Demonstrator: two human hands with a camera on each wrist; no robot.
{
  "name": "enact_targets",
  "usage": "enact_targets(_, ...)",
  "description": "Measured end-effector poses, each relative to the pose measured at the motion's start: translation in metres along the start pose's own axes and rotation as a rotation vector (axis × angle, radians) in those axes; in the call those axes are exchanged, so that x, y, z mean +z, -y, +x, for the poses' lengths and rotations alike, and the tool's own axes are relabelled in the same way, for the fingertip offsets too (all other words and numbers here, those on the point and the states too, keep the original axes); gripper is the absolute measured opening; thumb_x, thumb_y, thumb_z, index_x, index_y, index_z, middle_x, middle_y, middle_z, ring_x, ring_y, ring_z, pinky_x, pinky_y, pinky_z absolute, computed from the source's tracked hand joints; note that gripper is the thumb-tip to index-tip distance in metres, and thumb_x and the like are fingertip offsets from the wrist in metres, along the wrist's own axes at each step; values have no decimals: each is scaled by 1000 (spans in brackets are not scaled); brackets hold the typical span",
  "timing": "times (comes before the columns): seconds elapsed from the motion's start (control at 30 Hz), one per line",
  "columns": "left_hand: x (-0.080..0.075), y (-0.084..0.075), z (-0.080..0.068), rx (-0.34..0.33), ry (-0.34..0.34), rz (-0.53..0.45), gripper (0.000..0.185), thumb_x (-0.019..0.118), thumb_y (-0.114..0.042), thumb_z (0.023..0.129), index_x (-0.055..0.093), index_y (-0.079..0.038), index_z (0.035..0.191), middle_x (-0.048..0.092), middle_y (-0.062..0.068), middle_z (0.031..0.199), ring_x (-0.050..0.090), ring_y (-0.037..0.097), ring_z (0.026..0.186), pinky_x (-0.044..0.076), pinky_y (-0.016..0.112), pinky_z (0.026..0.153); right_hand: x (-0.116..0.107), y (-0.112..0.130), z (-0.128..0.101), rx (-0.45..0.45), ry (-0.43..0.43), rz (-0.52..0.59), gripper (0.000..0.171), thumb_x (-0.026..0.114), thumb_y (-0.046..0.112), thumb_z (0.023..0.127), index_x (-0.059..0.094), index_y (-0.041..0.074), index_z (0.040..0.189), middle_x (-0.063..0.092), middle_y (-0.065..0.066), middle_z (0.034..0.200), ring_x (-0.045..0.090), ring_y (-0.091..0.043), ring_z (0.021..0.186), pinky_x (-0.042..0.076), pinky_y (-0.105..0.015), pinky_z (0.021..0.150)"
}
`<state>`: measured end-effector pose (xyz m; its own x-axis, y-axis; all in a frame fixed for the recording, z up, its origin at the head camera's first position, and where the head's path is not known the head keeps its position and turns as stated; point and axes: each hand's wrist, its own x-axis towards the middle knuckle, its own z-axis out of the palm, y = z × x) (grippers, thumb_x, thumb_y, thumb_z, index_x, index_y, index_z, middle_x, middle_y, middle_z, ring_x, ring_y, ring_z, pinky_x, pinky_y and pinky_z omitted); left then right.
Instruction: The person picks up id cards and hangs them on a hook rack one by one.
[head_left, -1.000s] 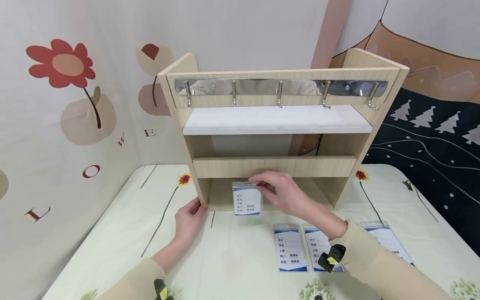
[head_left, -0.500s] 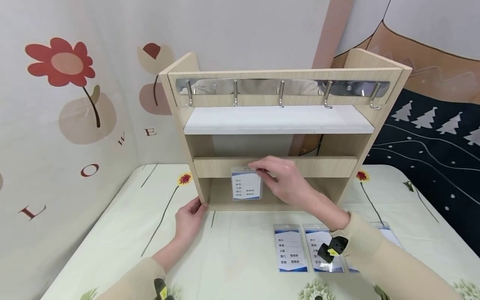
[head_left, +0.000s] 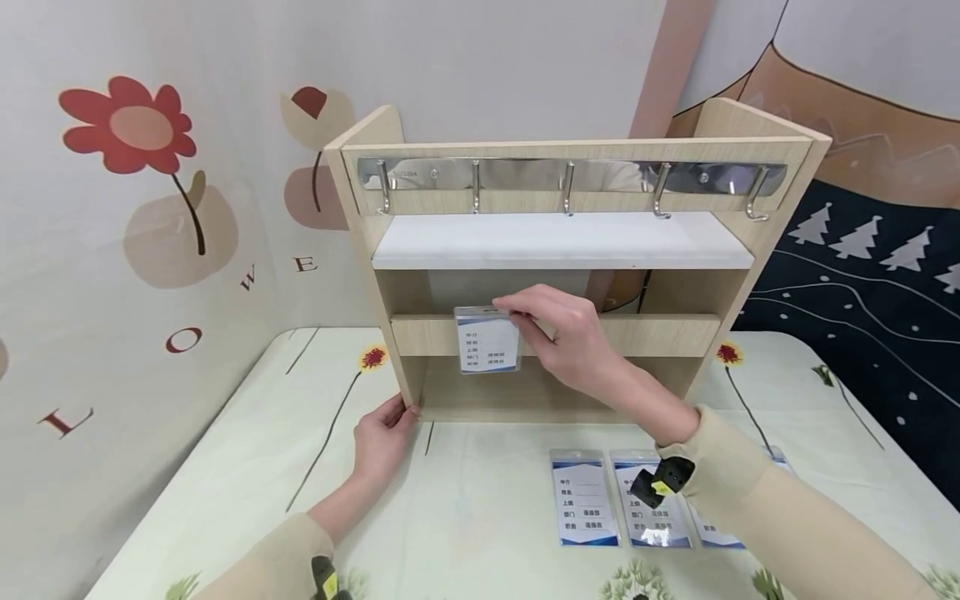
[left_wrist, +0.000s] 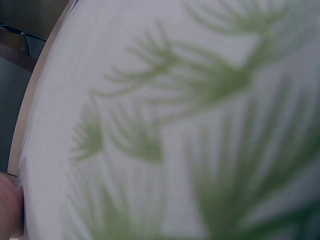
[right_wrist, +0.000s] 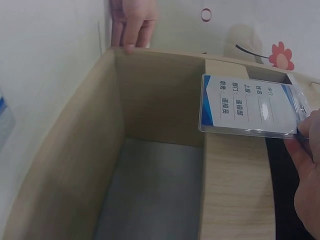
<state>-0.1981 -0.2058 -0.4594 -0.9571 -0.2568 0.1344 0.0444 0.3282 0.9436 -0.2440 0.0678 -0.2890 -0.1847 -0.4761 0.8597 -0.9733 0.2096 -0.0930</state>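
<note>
My right hand (head_left: pixel 558 333) pinches the top edge of a clear-sleeved badge card (head_left: pixel 487 342) with blue and white print. The card hangs upright before the middle crossbar (head_left: pixel 637 335) of a light wooden shelf rack (head_left: pixel 360 200). In the right wrist view the card (right_wrist: pixel 250 105) overlaps that crossbar, with the right hand (right_wrist: pixel 307 170) at its slotted end. Down at the rack's lower left corner, my left hand (head_left: pixel 382 442) grips the side panel; its fingers also show in the right wrist view. Only a sliver of the left hand (left_wrist: pixel 9 207) appears in the left wrist view.
A metal strip (head_left: pixel 517 175) with several hooks (head_left: pixel 567 187) runs along the rack's top front, above a white shelf board (head_left: pixel 562 242). More badge cards (head_left: pixel 587 500) lie in a row on the flowered tablecloth (head_left: pixel 480 517), partly under the right forearm. A patterned curtain stands behind.
My right hand has lifted the badge card from low by the rack's bottom opening up to the middle crossbar. The left hand stays at the lower left corner.
</note>
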Motion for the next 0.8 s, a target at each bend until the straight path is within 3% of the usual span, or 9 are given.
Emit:
enact_targets(0.6,-1,-1,-1,2,-1,31,41,62,-2,100,57,8,140,63,25,132,65,35,119,56,30,93,0,2,31,-16,-122,-11,24,69,-12,91,73,-5,114,74,-16,105,70,-24,91,54,-33,69)
enact_targets(0.8,-2,-1,-1,4,1,39,41,62,-2,100,57,7,140,64,24,132,66,34,118,56,29,93,2,4,40,-17,-157,-31,23,67,-11,93,73,-5,114,74,-15,103,70,-25,92,57,-33,73)
